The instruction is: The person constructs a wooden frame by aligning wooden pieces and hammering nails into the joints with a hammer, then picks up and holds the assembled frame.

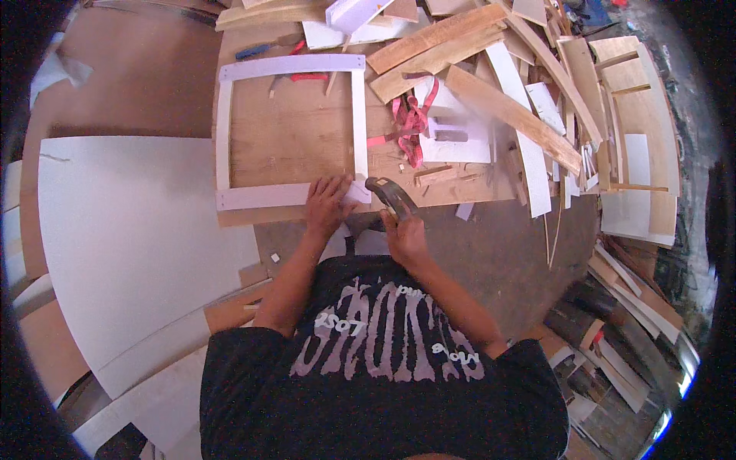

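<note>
A white rectangular wooden frame lies flat on the worktable. My left hand grips its near rail close to the right corner, fingers bent over the top face. Whether a nail is between my left fingertips is too small to tell. In my right hand is a claw hammer, held by its handle. The hammer's head is right beside that near right corner of the frame; I cannot tell if it touches.
Tangled pink straps lie right of the frame. Wood planks are heaped at the far right of the table. Pliers with red handles show inside the frame's far end. A large white panel stands at left, and offcuts are piled at lower right.
</note>
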Action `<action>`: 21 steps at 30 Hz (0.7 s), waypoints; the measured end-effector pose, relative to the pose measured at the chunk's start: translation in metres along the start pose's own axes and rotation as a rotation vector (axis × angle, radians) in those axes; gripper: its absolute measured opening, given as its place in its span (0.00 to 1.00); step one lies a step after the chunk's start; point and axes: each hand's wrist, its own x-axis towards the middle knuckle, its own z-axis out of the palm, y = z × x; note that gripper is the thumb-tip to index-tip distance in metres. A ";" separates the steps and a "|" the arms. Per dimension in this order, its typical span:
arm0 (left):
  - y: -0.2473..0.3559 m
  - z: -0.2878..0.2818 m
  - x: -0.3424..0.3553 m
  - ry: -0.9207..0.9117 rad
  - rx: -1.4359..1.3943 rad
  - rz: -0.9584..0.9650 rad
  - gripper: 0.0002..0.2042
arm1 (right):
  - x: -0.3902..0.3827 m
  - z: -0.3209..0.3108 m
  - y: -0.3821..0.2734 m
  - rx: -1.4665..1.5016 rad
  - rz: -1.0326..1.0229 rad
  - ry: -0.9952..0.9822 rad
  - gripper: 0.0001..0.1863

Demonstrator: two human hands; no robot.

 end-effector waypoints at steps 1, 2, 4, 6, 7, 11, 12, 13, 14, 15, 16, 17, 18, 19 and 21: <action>-0.001 0.002 0.001 0.042 -0.012 0.009 0.34 | -0.002 0.002 0.003 0.012 -0.056 0.030 0.23; -0.001 0.003 0.001 0.084 -0.024 0.018 0.34 | -0.003 0.004 0.006 0.020 -0.117 0.059 0.23; 0.000 0.002 0.002 0.067 -0.042 0.008 0.34 | 0.000 0.009 0.003 -0.096 -0.148 -0.096 0.23; 0.002 -0.002 0.005 0.052 -0.060 0.003 0.34 | 0.004 0.009 -0.005 -0.135 -0.115 -0.107 0.23; 0.002 -0.003 0.003 0.042 -0.053 -0.004 0.34 | 0.004 0.008 -0.008 -0.136 -0.093 -0.093 0.23; 0.000 -0.002 0.006 0.053 -0.029 0.002 0.33 | -0.002 -0.002 -0.014 0.162 -0.237 0.328 0.24; 0.002 -0.002 0.002 0.051 -0.029 -0.003 0.33 | -0.003 -0.004 -0.013 0.175 -0.310 0.401 0.24; 0.003 -0.004 0.004 0.024 -0.032 -0.016 0.33 | -0.001 -0.006 -0.013 0.188 -0.384 0.481 0.23; 0.004 -0.007 0.005 -0.004 -0.035 -0.030 0.33 | -0.002 -0.007 -0.007 0.189 -0.385 0.482 0.23; 0.004 -0.009 0.007 -0.003 -0.033 -0.030 0.33 | -0.005 -0.005 0.004 0.184 -0.164 0.255 0.22; 0.004 -0.010 0.007 -0.018 -0.040 -0.022 0.33 | -0.007 -0.002 0.010 0.177 0.058 0.027 0.22; 0.004 -0.010 0.008 -0.033 -0.047 -0.014 0.34 | -0.008 0.003 0.014 0.181 0.058 0.027 0.22; 0.001 -0.011 0.009 -0.036 -0.044 -0.012 0.34 | -0.008 0.007 0.019 0.084 0.014 0.052 0.20; -0.004 -0.012 0.007 -0.074 -0.025 0.000 0.34 | -0.010 0.009 0.019 0.038 -0.008 0.056 0.18; -0.011 -0.010 0.006 -0.118 -0.003 0.008 0.34 | -0.012 0.011 0.022 0.049 -0.116 0.117 0.18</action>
